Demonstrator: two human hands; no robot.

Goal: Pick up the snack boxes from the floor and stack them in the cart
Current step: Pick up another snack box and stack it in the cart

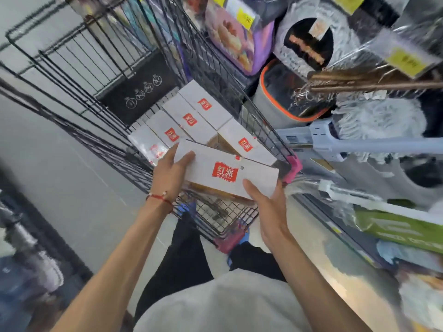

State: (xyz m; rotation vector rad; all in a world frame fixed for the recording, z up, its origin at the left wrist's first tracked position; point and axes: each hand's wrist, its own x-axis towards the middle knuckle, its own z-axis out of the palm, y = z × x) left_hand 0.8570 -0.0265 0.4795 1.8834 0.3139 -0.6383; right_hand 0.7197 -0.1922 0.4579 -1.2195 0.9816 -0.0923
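A: How far along?

B: Well under way, judging by the load. Five white snack boxes (189, 119) already lying in the cart (257, 121): four in a row along the left side, red logos up, plus a fifth box (245, 143) just beside them on the right.

A: And the sixth box (225, 173)?

B: Held over the near end of the cart, not yet set down. Gripped at its left end by the left hand (171, 174), thumb on top, fingers curled underneath. Pinched at the near right corner by the right hand (267, 202), thumb on top, fingers beneath.

A: Anything left on the floor (72, 188)?

B: Cannot tell. None in sight on the grey part showing, with the rest hidden behind arms and cart.

A: Next, then?

B: Probably lowering into the gap near the fifth box, or starting a second layer.
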